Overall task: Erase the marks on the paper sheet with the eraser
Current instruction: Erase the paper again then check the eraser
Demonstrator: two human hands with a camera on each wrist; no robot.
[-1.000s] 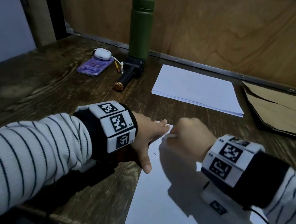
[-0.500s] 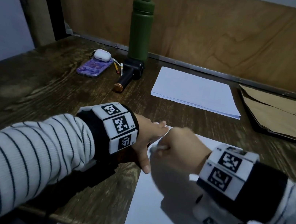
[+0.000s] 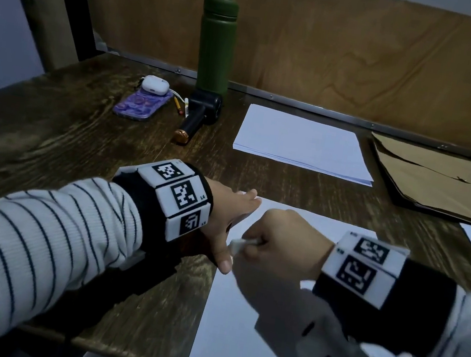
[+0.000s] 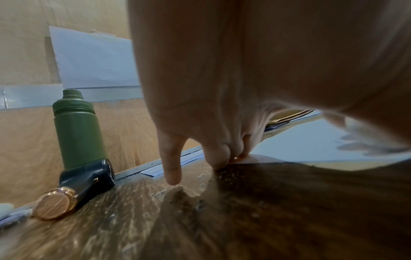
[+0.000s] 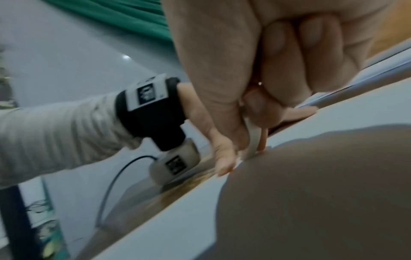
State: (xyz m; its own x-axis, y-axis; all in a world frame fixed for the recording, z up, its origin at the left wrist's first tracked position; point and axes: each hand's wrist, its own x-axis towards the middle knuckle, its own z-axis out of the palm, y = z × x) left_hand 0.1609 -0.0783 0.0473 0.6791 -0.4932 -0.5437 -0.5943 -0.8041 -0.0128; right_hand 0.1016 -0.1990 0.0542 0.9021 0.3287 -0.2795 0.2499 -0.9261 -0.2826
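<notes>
we see a dark wooden desk (image 3: 51, 135) backed by a plywood wall panel (image 3: 340, 41), in dim light. on the desk lies the paper sheet (image 3: 236, 331), its near end running off the bottom of the head view, its far left corner under our hands. no marks show on it from here; the hands and their shadow cover the part being worked.

our left hand (image 3: 228, 217) lies flat with fingers straight, holding nothing, fingertips on that corner to pin the sheet and thumb pointing toward us along the sheet's left edge. our right hand (image 3: 282, 246) is curled into a fist, thumb and forefinger pinching the small white eraser (image 3: 241, 245), whose tip touches the paper just beside the left thumb.

we judge the rubbing step is in hand. the next stroke calls for short, light passes away from the pinned corner, so the sheet does not buckle.

behind stand a green bottle (image 3: 217, 38), a spare paper stack (image 3: 303, 142), brown paper (image 3: 441, 184), a black handheld device (image 3: 199, 118), a purple phone (image 3: 141, 104) and a white earbud case (image 3: 156, 85).
</notes>
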